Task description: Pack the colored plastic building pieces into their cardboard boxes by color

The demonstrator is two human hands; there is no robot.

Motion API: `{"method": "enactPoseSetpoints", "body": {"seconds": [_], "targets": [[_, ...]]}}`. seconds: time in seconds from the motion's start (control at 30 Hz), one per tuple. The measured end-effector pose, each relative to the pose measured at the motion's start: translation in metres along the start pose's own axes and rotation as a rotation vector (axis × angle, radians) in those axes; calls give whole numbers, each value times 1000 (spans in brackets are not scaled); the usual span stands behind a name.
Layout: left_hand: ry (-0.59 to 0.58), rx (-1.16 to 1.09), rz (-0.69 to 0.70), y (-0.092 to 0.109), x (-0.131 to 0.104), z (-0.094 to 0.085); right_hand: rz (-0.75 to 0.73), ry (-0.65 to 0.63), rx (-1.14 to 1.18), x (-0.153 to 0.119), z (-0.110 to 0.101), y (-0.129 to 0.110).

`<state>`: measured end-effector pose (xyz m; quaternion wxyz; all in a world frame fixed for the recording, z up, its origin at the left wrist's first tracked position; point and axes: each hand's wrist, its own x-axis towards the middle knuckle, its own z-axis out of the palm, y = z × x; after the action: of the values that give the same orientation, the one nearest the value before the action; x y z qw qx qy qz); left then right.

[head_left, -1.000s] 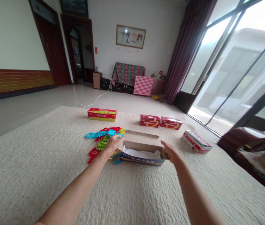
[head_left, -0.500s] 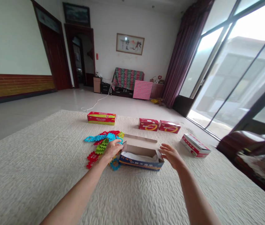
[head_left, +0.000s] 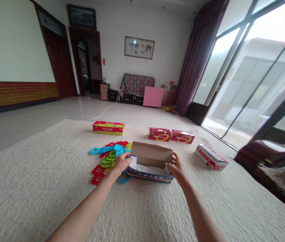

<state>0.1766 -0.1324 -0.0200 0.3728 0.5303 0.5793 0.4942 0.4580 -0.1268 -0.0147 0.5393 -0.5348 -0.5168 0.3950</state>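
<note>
A dark blue cardboard box (head_left: 149, 176) with its lid raised sits on the quilted mat in front of me. White lining lies inside it. My left hand (head_left: 121, 164) grips the box's left end, where a pale end flap shows by the fingertips. My right hand (head_left: 178, 166) closes round the right end, thumb near the inner edge and fingers on the outside. Just left of the box lies a pile of toothed plastic pieces in blue, green (head_left: 109, 159), red (head_left: 98, 174) and yellow, partly covered by my left hand.
Behind the pile stands a red and yellow box (head_left: 108, 128). Two red boxes, one (head_left: 159, 134) beside the other (head_left: 182, 136), stand farther back to the right. A white and red box (head_left: 211, 157) lies at the right, near a dark wooden seat (head_left: 254, 151).
My right hand has moved left and taken hold of the box's right end. The lid stands more upright, and a pale flap now shows at the left end.
</note>
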Motion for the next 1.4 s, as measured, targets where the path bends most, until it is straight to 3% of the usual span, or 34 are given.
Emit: {"method": "enactPoseSetpoints", "body": {"seconds": [0.3, 0.67, 0.97, 1.4], "targets": [[21, -102, 37, -3, -1, 2, -48, -71, 39, -13, -3, -1], [128, -97, 76, -15, -4, 0, -64, -5, -31, -14, -3, 11], [123, 9, 126, -4, -13, 1, -162, -71, -78, -13, -10, 27], [95, 108, 173, -13, -7, 1, -237, -103, -138, -9, -12, 30]]}}
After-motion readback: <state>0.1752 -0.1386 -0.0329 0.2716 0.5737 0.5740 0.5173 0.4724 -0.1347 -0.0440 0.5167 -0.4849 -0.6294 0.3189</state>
